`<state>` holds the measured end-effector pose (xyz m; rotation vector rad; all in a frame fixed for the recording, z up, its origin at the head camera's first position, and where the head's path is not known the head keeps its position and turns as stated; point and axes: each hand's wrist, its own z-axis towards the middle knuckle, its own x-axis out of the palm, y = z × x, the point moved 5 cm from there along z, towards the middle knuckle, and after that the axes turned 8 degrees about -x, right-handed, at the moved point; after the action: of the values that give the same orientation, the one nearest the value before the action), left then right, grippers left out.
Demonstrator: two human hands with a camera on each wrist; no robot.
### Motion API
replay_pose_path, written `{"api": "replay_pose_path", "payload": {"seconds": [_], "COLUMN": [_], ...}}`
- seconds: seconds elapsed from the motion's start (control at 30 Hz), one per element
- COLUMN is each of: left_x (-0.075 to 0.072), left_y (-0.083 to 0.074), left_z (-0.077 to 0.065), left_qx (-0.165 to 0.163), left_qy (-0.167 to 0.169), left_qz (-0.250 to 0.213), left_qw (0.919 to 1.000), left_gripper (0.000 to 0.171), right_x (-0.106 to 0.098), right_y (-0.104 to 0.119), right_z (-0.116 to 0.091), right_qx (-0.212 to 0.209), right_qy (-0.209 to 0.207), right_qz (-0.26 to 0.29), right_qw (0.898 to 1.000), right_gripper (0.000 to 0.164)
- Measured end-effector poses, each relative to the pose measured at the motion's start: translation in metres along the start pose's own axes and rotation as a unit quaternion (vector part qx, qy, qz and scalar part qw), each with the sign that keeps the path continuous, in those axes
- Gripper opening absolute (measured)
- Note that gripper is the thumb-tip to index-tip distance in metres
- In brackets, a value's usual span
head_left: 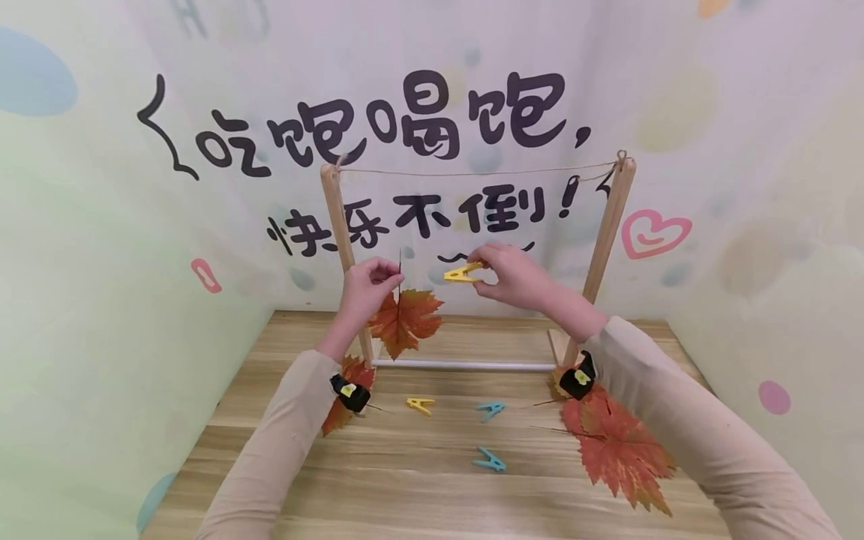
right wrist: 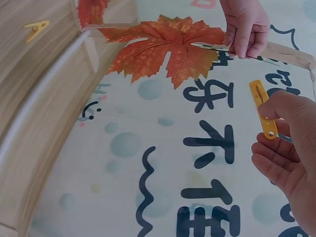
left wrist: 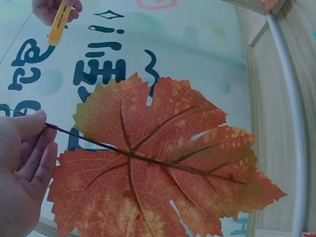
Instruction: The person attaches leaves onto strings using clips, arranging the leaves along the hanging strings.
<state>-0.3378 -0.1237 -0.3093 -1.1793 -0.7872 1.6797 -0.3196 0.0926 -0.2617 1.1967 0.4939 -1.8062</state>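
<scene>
The person is holding both hands up in front of a small wooden drying frame (head_left: 605, 247) that is standing on the wooden surface (head_left: 432, 480), with a thin string (head_left: 472, 172) running between the tops of its two posts.

The left hand (head_left: 364, 289) is pinching the dark stem of an orange-red maple leaf (head_left: 403, 319) between thumb and fingers, just beside the frame's left post; the leaf is hanging below the hand, well under the string and above the frame's white bottom rail (head_left: 466, 365). In the left wrist view the stem is running from the fingertips (left wrist: 34, 123) into the leaf blade, which is spreading out flat.

The right hand (head_left: 516, 274) is gripping a yellow clothespin (head_left: 462, 273) by its rear end, fingers curled round it, with the peg's tip pointing toward the leaf. Peg and leaf are near each other but apart, both between the frame's posts.

In front of the frame, a second yellow peg (head_left: 420, 405) and two teal pegs (head_left: 490, 409) (head_left: 489, 460) are lying on the surface. A large red leaf (head_left: 624, 450) is lying in front of the frame's right foot, and another leaf (head_left: 344, 394) by its left foot, partly hidden by the person's left wrist.
</scene>
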Motion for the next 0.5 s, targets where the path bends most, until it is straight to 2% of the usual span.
{"api": "replay_pose_path", "payload": {"seconds": [0.03, 0.17, 0.27, 0.33, 0.5], "left_x": [-0.001, -0.001, 0.000, -0.003, -0.010], "left_y": [-0.007, -0.014, -0.004, -0.007, -0.019], "left_z": [-0.001, 0.004, 0.014, 0.016, 0.023], "left_qx": [0.001, -0.003, 0.003, 0.005, 0.011], "left_qy": [-0.002, -0.005, -0.009, -0.015, -0.037], "left_qz": [0.000, -0.004, -0.010, -0.012, -0.017], "left_qw": [1.0000, 1.0000, 0.9999, 0.9998, 0.9991], "left_gripper": [0.012, 0.014, 0.016, 0.016, 0.016], "right_x": [-0.003, -0.012, -0.016, -0.018, -0.031], "right_y": [0.000, 0.002, 0.001, 0.000, 0.002], "right_z": [0.002, 0.008, 0.012, 0.015, 0.022], "right_qx": [-0.002, -0.003, 0.003, 0.009, -0.001], "right_qy": [-0.006, -0.022, -0.028, -0.037, -0.089], "right_qz": [-0.001, 0.003, 0.017, 0.030, 0.040], "right_qw": [1.000, 1.000, 0.999, 0.999, 0.995], "right_gripper": [0.026, 0.026, 0.026, 0.027, 0.026]}}
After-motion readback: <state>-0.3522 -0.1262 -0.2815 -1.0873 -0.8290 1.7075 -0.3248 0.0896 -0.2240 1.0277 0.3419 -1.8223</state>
